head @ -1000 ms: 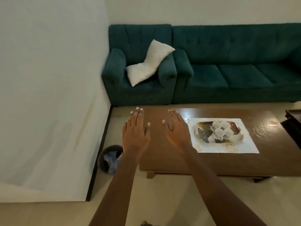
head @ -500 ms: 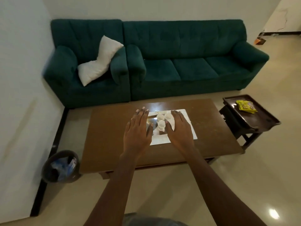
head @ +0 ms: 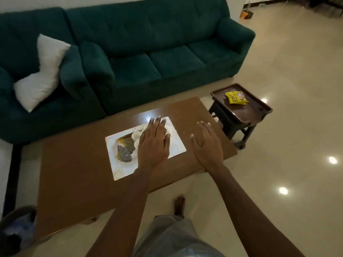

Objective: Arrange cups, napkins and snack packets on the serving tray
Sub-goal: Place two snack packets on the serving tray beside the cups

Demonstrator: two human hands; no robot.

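A patterned oval dish (head: pixel 124 152) rests on a white placemat (head: pixel 122 169) on the brown coffee table (head: pixel 78 175). Small white cups (head: pixel 137 135) stand on the dish, partly hidden by my left hand (head: pixel 154 145), which hovers flat above them with fingers spread and holds nothing. My right hand (head: pixel 207 145) is held out flat over the table's right end, fingers apart and empty. A dark brown serving tray (head: pixel 259 113) sits on a small stand to the right of the table. A yellow snack packet (head: pixel 236 97) lies in it.
A dark green sofa (head: pixel 157 52) and armchair with a white cushion (head: pixel 42 75) stand behind the table. A dark waste bin (head: pixel 16 230) sits on the floor at the lower left. My bare foot (head: pixel 179 205) is on the glossy tiles in front of the table.
The view has swung to the right and down, so the table and tray stand sit closer. My right hand has moved off the cups to the table's right end; the left now covers them.
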